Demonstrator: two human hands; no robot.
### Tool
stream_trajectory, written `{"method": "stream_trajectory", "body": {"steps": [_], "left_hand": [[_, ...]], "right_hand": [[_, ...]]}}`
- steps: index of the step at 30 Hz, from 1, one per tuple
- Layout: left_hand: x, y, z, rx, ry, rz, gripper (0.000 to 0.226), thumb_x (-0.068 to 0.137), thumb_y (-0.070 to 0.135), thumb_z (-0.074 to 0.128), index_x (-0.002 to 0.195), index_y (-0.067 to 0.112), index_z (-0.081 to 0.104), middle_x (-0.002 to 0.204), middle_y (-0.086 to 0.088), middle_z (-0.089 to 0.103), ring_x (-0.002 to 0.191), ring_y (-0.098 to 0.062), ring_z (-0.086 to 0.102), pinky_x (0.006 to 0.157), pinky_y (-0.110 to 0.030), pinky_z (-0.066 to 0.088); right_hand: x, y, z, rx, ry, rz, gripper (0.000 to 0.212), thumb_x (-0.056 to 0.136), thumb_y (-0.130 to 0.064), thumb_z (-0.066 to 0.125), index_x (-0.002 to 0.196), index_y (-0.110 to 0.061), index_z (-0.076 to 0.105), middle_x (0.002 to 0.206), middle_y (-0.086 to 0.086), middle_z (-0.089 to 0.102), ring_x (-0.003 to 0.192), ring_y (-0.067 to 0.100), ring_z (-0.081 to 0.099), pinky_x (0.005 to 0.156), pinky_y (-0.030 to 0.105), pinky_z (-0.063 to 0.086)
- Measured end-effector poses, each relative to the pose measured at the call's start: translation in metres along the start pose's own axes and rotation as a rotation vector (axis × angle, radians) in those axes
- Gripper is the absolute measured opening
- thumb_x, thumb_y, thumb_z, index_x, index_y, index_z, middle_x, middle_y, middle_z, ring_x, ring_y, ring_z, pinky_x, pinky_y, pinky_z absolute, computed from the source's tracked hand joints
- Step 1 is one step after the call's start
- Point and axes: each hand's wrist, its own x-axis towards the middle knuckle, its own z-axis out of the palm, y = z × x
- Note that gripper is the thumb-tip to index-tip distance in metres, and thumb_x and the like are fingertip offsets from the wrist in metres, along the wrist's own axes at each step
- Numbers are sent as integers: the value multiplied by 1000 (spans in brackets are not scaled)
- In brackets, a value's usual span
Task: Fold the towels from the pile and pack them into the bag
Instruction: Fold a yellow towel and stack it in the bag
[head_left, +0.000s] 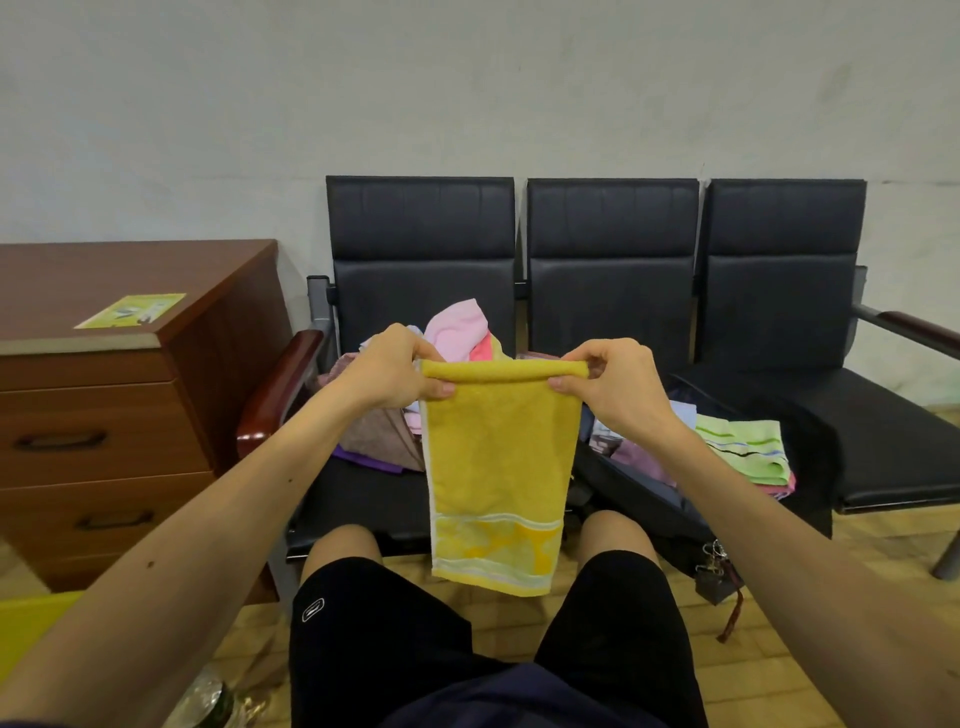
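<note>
Both hands up front: left hand (387, 371) and right hand (618, 387) pinch the yellow towel (498, 467) by its folded top edge, hanging over the towel pile (415, 395) and open bag (675, 488) on the bench (613, 270).

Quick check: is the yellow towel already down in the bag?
No, the yellow towel hangs in the air, with the left hand and the right hand each pinching its top edge.

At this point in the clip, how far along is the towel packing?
Done: folded towels, a green striped towel on top, lie in the open dark bag. In hand: left hand and right hand pinch a yellow towel by its folded top edge, hanging. Left: a loose pile of pink, brown and purple towels on the left seat.
</note>
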Motion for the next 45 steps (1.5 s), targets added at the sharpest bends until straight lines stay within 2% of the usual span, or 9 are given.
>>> {"method": "stream_trajectory", "body": {"steps": [3,9,13,17,21,25,33,37,45], "left_hand": [[0,-2,0,5,24,-4,21,81,25,81,98,14,77,81,12,62,82,-7,57,72,-22,42],[-3,-6,4,53,77,17,10,81,28,81,77,23,73,71,15,59,72,-4,53,63,-17,34],[-8,-3,7,-6,96,109,18,83,23,79,68,22,68,66,13,61,68,-3,56,64,-12,37],[-17,0,-1,-422,-50,160,21,93,27,67,100,7,70,98,-9,72,95,-20,70,83,-34,57],[-18,17,1,-535,87,222,26,98,25,58,112,4,63,107,-14,68,98,-22,68,83,-33,59],[-12,23,-3,-735,260,147,15,99,25,57,110,17,63,107,-7,68,96,-18,68,85,-33,59],[-5,-4,-8,-945,165,-399,26,94,14,66,119,7,63,102,-12,71,88,-22,69,71,-33,56],[-1,-15,7,-1104,51,-585,38,99,27,58,130,6,58,118,-16,67,108,-30,63,105,-45,46],[-20,-16,36,-1406,-251,-391,71,89,75,38,138,25,53,135,-9,62,123,-37,58,108,-63,35]], "right_hand": [[1,7,1,-61,9,22,18,76,-29,83,85,-15,75,85,-1,66,80,17,62,74,43,56],[-4,9,-3,9,-82,100,14,80,-25,80,80,-14,72,93,2,63,87,18,60,76,36,53],[-10,11,-9,270,-218,234,16,86,-15,74,91,-1,67,86,5,72,78,9,70,70,24,56],[-13,8,-18,797,-240,396,8,92,-11,65,97,-6,61,86,4,73,80,12,71,64,20,55],[-19,4,-22,1168,-282,394,67,67,-44,85,121,-12,61,114,7,72,103,23,70,76,32,59],[-53,2,6,1028,-679,512,97,28,-34,101,115,-18,63,110,4,75,98,21,72,71,30,59],[-50,-14,8,1078,-657,455,91,40,-37,99,121,-19,63,118,9,71,105,30,70,79,38,60],[-51,-22,7,1071,-613,425,90,43,-37,97,124,-18,62,119,9,71,105,29,70,78,37,59],[-48,-26,4,1060,-401,474,47,76,-21,70,122,-13,62,109,9,74,96,28,73,72,37,61]]}}
